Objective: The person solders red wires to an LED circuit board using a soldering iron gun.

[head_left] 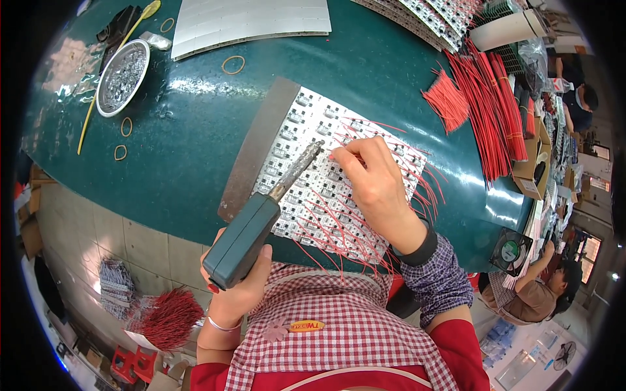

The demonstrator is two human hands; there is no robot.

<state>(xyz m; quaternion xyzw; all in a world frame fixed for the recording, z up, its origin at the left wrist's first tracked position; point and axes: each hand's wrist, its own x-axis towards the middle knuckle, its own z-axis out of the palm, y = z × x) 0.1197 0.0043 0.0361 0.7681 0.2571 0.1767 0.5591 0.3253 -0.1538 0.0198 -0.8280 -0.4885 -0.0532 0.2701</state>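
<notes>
My left hand (pixel 242 290) is wrapped round the dark green body of a soldering gun (pixel 244 236). Its metal barrel points up and right, and the tip is over a white panel of small circuit boards (pixel 267 186). Close to that tip, my right hand (pixel 377 189) is closed in a pinch on a thin red wire, mostly hidden by the fingers. Many red wires (pixel 427 195) stick out from the panel's right and lower parts. Along the panel's left side runs a flat dark metal plate (pixel 251 156). All this lies on a green tabletop (pixel 189 143).
A white bowl of silvery bits (pixel 122 78), a yellow stick (pixel 88 124) and rubber bands (pixel 233 64) are at the left. White panels (pixel 251 23) are stacked at the back. Red wire bundles (pixel 479 111) and a small fan (pixel 510 251) lie right. A co-worker (pixel 544 287) sits beyond.
</notes>
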